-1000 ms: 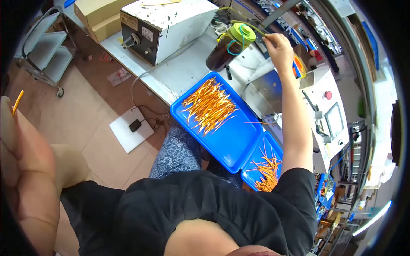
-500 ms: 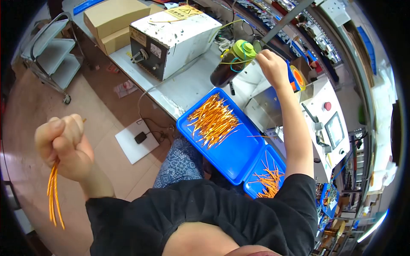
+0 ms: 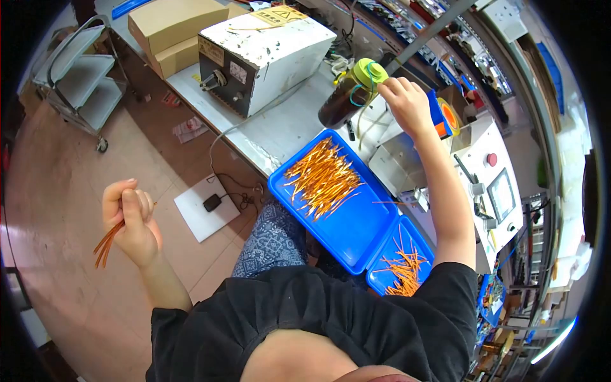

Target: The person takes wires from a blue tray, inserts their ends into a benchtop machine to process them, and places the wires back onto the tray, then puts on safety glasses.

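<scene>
My left hand (image 3: 132, 223) is raised over the floor at the left, its fingers closed round a few orange wires (image 3: 107, 247) whose ends hang out below. On the right, my right hand (image 3: 405, 105) is beside the lime-green lid of a dark bottle (image 3: 342, 102). Its fingers are curled together, and I cannot see what is in them. A blue tray (image 3: 356, 239) lies at the bench edge with a pile of orange wires (image 3: 323, 178) in it. A second blue tray (image 3: 380, 278) holds more loose orange wires (image 3: 405, 270).
A white machine box (image 3: 267, 57) stands on the bench (image 3: 299, 95), beside cardboard boxes (image 3: 175, 28). Right of the trays is a machine with a screen (image 3: 501, 194) and a red button (image 3: 491, 159). A trolley (image 3: 83, 79) stands on the floor at the left.
My left hand has moved right and inward with the orange wires. My right hand stays by the bottle; the yellow strand that stretched across the bottle to it is no longer seen there.
</scene>
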{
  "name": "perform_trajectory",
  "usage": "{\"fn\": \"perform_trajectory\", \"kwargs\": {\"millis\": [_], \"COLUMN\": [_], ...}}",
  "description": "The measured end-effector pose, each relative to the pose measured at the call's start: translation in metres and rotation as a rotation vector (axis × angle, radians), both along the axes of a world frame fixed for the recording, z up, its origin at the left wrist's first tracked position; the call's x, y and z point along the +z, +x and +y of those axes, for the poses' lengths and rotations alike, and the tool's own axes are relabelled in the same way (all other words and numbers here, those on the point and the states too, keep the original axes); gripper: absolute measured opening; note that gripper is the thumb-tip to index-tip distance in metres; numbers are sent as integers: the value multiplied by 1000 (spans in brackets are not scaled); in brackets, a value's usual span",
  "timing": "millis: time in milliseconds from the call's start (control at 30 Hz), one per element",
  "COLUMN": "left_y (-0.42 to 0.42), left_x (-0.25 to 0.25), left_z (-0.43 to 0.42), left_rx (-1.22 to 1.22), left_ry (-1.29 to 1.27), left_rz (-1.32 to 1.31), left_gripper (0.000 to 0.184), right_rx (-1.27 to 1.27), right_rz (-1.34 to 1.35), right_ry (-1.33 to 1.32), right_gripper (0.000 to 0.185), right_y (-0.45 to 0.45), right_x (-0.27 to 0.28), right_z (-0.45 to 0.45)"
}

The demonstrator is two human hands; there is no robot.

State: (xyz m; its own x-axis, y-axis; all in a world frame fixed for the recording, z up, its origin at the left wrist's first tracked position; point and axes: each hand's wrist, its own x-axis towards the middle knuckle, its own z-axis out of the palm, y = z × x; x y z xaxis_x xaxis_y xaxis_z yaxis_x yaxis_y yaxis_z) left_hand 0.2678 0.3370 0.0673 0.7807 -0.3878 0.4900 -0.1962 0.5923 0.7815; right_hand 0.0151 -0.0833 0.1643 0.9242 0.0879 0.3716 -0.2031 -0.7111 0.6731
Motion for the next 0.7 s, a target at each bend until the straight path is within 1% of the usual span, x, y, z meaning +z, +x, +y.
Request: {"fn": "perform_trajectory", "kwargs": {"millis": [133, 300, 333, 433, 600, 700], "left_y": [-3, -4, -5, -6, 0, 6], "left_x": [-7, -14, -15, -16, -29, -38], "left_z": [-3, -2, -1, 2, 16, 22], "left_rx": [-19, 0, 5, 33, 72, 110], "left_ry": [38, 52, 53, 60, 119, 165], "left_rz": [47, 67, 91, 141, 140, 192], "left_gripper": [15, 14, 13, 12, 14, 15], "right_rx": [-19, 5, -52, -8, -148, -228], "right_rz": [-51, -125, -85, -138, -212, -269], "right_ry": [-4, -40, -29, -140, 16, 43], "right_gripper": [11, 11, 17, 12, 11, 10], "right_y": [4, 10, 11, 20, -1, -32], "right_x": [6, 31, 36, 45, 65, 88], "right_z": [-5, -24, -30, -46, -48, -55]}}
